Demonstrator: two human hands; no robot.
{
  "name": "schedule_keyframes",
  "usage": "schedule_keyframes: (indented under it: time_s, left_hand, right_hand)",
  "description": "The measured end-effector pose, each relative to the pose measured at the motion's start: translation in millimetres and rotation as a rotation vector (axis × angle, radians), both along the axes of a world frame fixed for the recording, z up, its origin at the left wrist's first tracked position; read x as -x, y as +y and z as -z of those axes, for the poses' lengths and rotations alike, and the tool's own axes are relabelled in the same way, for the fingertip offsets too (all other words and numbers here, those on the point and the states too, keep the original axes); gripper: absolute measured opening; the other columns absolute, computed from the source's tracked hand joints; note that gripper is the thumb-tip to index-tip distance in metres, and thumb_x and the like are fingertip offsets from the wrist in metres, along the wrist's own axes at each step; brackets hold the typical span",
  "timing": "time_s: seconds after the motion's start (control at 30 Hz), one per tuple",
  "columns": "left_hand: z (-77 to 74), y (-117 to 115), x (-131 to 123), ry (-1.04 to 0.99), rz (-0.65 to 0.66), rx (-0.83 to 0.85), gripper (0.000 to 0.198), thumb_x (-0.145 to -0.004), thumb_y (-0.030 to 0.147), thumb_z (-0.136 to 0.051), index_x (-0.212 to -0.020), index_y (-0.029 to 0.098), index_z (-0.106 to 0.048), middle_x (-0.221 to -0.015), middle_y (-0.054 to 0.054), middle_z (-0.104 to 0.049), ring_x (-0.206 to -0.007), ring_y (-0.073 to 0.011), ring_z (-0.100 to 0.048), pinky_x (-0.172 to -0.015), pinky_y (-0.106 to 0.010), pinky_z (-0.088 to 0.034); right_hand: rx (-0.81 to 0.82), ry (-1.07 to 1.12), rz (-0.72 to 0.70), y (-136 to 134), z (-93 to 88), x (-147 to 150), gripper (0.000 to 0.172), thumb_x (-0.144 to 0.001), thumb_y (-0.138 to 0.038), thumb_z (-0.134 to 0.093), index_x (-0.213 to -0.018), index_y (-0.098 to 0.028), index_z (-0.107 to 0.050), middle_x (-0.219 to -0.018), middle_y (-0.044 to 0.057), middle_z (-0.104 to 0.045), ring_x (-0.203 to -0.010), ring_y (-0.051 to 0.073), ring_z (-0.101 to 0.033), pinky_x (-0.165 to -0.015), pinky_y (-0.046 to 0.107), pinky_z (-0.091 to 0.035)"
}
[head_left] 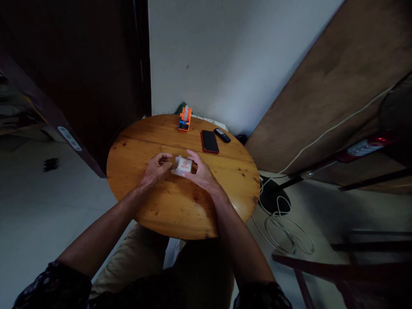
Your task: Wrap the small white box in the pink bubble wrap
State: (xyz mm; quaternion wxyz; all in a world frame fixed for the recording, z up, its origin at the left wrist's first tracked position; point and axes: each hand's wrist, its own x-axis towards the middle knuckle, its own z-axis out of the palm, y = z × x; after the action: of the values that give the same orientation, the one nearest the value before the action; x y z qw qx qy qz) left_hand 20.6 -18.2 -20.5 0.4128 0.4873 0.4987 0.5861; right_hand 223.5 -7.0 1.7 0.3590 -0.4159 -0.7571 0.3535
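Observation:
A small white block-shaped packet (184, 165) with reddish print, in a loose clear plastic wrapper, sits at the middle of a round wooden table (164, 214). My right hand (202, 173) holds it from the right, thumb at the near side and fingers at the far side. Just left of the wrapper's loose end is my left hand (157, 168), its fingers bent and a gap showing between index finger and thumb. Nothing is visible in that hand.
An orange tape dispenser (185, 119) stands at the table's far edge. Right of it lie a red-edged smartphone (210, 141) and a dark keypad phone or remote (222, 135). A pale cable (283, 231) coils on the floor at right. A dark door (80, 77) stands left.

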Motion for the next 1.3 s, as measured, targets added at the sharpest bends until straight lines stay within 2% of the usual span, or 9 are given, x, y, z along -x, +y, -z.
schedule_keyframes:
  time_s: [0.13, 0.27, 0.4, 0.57, 0.8, 0.93, 1.07, 1.2, 1.3]
  left_hand:
    - [0.2, -2.1, -0.4, 0.04, 0.016, -0.002, 0.034, -0.063, 0.035, -0.068, -0.095, 0.02, -0.068, -0.087, -0.002, -0.065, -0.083, -0.0179, -0.06, -0.079, -0.03, -0.05]
    - [-0.4, -2.8, -0.2, 0.046, 0.026, -0.005, 0.036, -0.063, 0.035, -0.069, -0.095, 0.02, -0.068, -0.09, -0.003, -0.065, -0.085, -0.0187, -0.06, -0.08, -0.031, -0.049]
    - [0.5, -1.9, 0.0, 0.033, 0.009, 0.012, 0.036, -0.062, 0.035, -0.069, -0.095, 0.02, -0.068, -0.088, -0.003, -0.065, -0.084, -0.0185, -0.059, -0.079, -0.031, -0.049]
    - [-0.2, -2.1, -0.9, 0.05, 0.013, 0.021, 0.033, -0.064, 0.033, -0.069, -0.094, 0.02, -0.068, -0.087, -0.003, -0.066, -0.084, -0.0183, -0.06, -0.081, -0.03, -0.05]
    - [-5.7, -7.0, -3.4, 0.079, 0.043, 0.017, 0.034, -0.065, 0.034, -0.072, -0.096, 0.019, -0.068, -0.092, -0.005, -0.067, -0.089, -0.0193, -0.062, -0.084, -0.031, -0.05]
    - [-8.4, -10.3, -4.4, 0.131, 0.027, 0.008, 0.032, -0.068, 0.033, -0.072, -0.097, 0.019, -0.07, -0.097, -0.006, -0.068, -0.09, -0.0198, -0.062, -0.081, -0.03, -0.05]
    - [-12.2, -12.9, -5.9, 0.196, 0.023, -0.006, 0.026, -0.071, 0.03, -0.07, -0.095, 0.02, -0.071, -0.099, -0.005, -0.068, -0.087, -0.019, -0.061, -0.078, -0.03, -0.049]
    - [-13.4, -14.4, -8.1, 0.309, 0.009, -0.104, 0.018, -0.074, 0.025, -0.068, -0.091, 0.021, -0.072, -0.095, -0.004, -0.067, -0.086, -0.019, -0.06, -0.074, -0.029, -0.048]
    - [-11.1, -14.6, -10.3, 0.382, 0.007, -0.199, 0.019, -0.076, 0.022, -0.067, -0.094, 0.023, -0.073, -0.092, -0.003, -0.065, -0.087, -0.0191, -0.059, -0.076, -0.028, -0.048]
  right_hand:
    - [0.062, -0.053, -0.063, -0.4, 0.1, -4.1, 0.086, -0.07, -0.024, -0.078, -0.149, -0.026, -0.044, -0.139, 0.01, -0.06, -0.122, 0.025, -0.062, -0.108, 0.043, -0.046]
    - [0.074, -0.006, -0.086, -0.3, -8.4, -10.9, 0.087, -0.07, -0.029, -0.08, -0.149, -0.029, -0.043, -0.148, 0.01, -0.054, -0.135, 0.026, -0.053, -0.114, 0.044, -0.041]
    - [0.08, 0.036, -0.038, 0.1, -18.1, -15.7, 0.066, -0.074, -0.029, -0.074, -0.138, -0.028, -0.056, -0.144, 0.008, -0.058, -0.138, 0.026, -0.049, -0.117, 0.047, -0.035]
    - [0.075, 0.059, -0.05, -2.6, -20.9, -12.2, 0.044, -0.074, -0.03, -0.072, -0.117, -0.025, -0.066, -0.138, 0.005, -0.062, -0.131, 0.025, -0.055, -0.112, 0.043, -0.04]
    - [0.027, 0.13, 0.107, 9.0, -5.0, -11.0, 0.059, -0.073, -0.034, -0.074, -0.13, -0.026, -0.059, -0.133, 0.01, -0.066, -0.123, 0.024, -0.06, -0.106, 0.045, -0.044]
    - [0.064, 0.173, 0.279, 19.6, 7.5, -16.1, 0.043, -0.078, -0.044, -0.068, -0.115, -0.022, -0.064, -0.113, 0.01, -0.072, -0.103, 0.023, -0.067, -0.094, 0.042, -0.052]
    - [0.063, 0.153, 0.329, 17.8, 8.5, -15.7, 0.035, -0.079, -0.05, -0.063, -0.096, -0.02, -0.068, -0.097, 0.006, -0.073, -0.091, 0.022, -0.067, -0.088, 0.037, -0.052]
    - [0.054, 0.002, 0.371, 17.5, 2.7, -15.9, 0.04, -0.084, -0.058, -0.055, -0.075, -0.021, -0.065, -0.074, 0.002, -0.068, -0.075, 0.02, -0.064, -0.072, 0.032, -0.05]
    - [0.044, -0.118, 0.388, 28.3, -1.6, -14.6, 0.049, -0.087, -0.063, -0.051, -0.062, -0.022, -0.06, -0.062, 0.001, -0.061, -0.07, 0.02, -0.062, -0.069, 0.032, -0.047]
